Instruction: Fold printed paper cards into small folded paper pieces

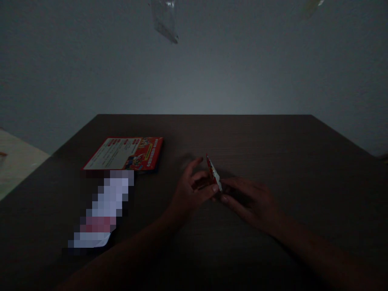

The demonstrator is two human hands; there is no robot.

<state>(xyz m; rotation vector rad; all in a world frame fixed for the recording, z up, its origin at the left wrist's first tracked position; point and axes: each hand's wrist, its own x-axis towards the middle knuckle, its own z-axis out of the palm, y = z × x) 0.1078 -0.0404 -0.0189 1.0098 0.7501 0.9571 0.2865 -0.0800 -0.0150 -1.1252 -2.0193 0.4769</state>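
Observation:
A thin red-and-white card [214, 173] stands steeply tilted above the middle of the table, seen almost edge-on; whether it is one card or a small stack I cannot tell. My left hand [190, 190] grips it from the left, thumb at its lower edge and index finger raised away from it. From the right, my right hand [253, 202] pinches around the card's lower right edge with thumb and fingers. Dim light hides part of the fingertips.
A red and white printed box or booklet [121, 153] lies on the dark wood table [242, 129] at the left. Nearer me is a phone-like device [104, 210] with a blurred-out screen. A clear plastic bag [165, 20] shows against the pale wall behind.

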